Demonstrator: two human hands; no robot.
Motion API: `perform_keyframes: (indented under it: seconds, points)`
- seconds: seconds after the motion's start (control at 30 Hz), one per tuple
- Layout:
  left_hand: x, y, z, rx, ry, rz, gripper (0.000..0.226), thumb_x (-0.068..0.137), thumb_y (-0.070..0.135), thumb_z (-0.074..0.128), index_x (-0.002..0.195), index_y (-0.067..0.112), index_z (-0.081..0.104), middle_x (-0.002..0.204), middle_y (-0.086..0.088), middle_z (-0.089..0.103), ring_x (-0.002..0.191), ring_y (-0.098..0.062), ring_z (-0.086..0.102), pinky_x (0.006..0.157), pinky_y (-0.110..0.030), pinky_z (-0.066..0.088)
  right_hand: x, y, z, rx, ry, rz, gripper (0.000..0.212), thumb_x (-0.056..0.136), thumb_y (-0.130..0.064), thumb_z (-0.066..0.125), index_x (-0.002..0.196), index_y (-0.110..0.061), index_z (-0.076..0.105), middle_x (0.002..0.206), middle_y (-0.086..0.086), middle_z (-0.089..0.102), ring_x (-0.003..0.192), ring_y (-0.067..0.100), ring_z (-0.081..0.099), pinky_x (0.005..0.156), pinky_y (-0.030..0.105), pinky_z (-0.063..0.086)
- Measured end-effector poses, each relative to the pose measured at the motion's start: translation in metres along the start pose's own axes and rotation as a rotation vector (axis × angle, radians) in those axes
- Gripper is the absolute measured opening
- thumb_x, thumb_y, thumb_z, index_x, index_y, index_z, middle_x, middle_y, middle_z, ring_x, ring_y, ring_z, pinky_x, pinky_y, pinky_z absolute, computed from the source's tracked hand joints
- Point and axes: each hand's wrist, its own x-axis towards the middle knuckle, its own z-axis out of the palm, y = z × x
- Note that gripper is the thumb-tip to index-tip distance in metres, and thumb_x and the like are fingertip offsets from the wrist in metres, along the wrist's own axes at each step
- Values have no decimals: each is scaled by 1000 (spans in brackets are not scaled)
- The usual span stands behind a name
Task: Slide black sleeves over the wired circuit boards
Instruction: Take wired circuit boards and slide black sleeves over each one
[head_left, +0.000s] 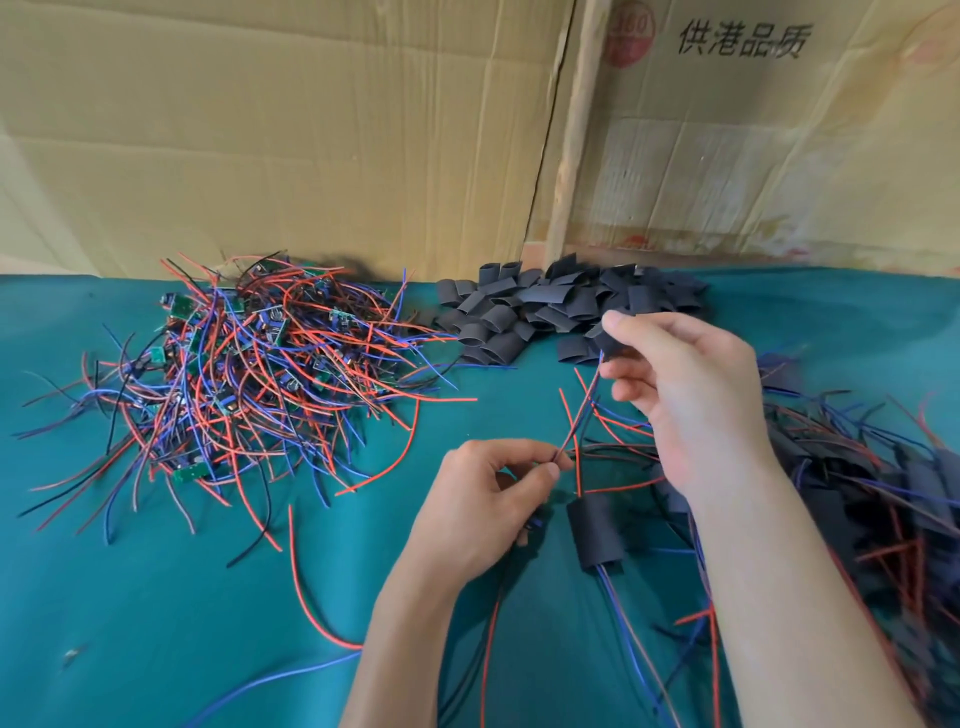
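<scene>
Cardboard backdrop (753, 156): printed 供港品质, red round stamp "360".
Teal cloth (130, 597), soft, creased.
Heap of wired circuit boards (249, 358) at left: green boards, red/blue/black leads.
Pile of black sleeves (550, 306) at rear centre: flattened matte tubes.
Sleeved board (595, 530) lying between forearms.
Left hand (488, 499): curled, pinching wire ends (576, 415).
Right hand (685, 395): raised, pinching black sleeve (605, 340) over the same wires.

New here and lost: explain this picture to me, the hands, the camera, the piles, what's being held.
No machine here: a person works bare-handed, filmed by a camera on their head looking down. On the green cloth lie a tangle of wired circuit boards at left, a heap of black sleeves at the back, and sleeved boards at right. The left hand pinches the ends of a few wires. The right hand holds one sleeve over them. Another sleeved piece lies between the arms.
</scene>
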Motion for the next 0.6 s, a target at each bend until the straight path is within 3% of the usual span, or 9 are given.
perform_keyframes:
  seconds: [0.13, 0.23, 0.33, 0.4, 0.6]
  points:
    - [-1, 0, 0, 22, 17, 5, 16, 92, 23, 63, 90, 30, 77, 57, 12, 55, 44, -11, 53, 51, -26, 52, 3, 3, -2, -80, -34, -21, 13, 83, -8, 80, 74, -9, 70, 59, 5, 66, 51, 17, 63, 43, 22, 45]
    - [1, 0, -1, 14, 72, 17, 14, 92, 25, 65, 93, 29, 78, 62, 14, 59, 46, -13, 55, 53, -31, 53, 2, 7, -2, -268, -127, -20, 11, 81, -5, 81, 77, -8, 70, 60, 4, 69, 49, 17, 63, 41, 22, 45]
    - [2, 2, -3, -37, 126, 23, 10, 90, 27, 70, 98, 26, 76, 71, 12, 66, 51, -12, 60, 54, -27, 47, -2, 15, 4, -369, -228, 30, 12, 79, -6, 82, 80, -4, 70, 61, 4, 71, 49, 16, 63, 41, 23, 46]
    - [2, 3, -5, -103, 147, 19, 21, 81, 32, 72, 101, 24, 75, 76, 8, 69, 59, -16, 63, 57, -28, 46, -4, 21, 9, -396, -260, 63, 14, 79, -8, 82, 82, -3, 70, 64, 6, 72, 51, 16, 63, 43, 24, 47]
    - [2, 4, -9, -257, 256, 25, 34, 77, -3, 81, 105, 13, 70, 91, -9, 71, 75, -13, 63, 75, -23, 55, -8, 31, 16, -423, -255, 94, 13, 78, -10, 82, 75, -7, 70, 68, 8, 74, 52, 16, 64, 46, 26, 48]
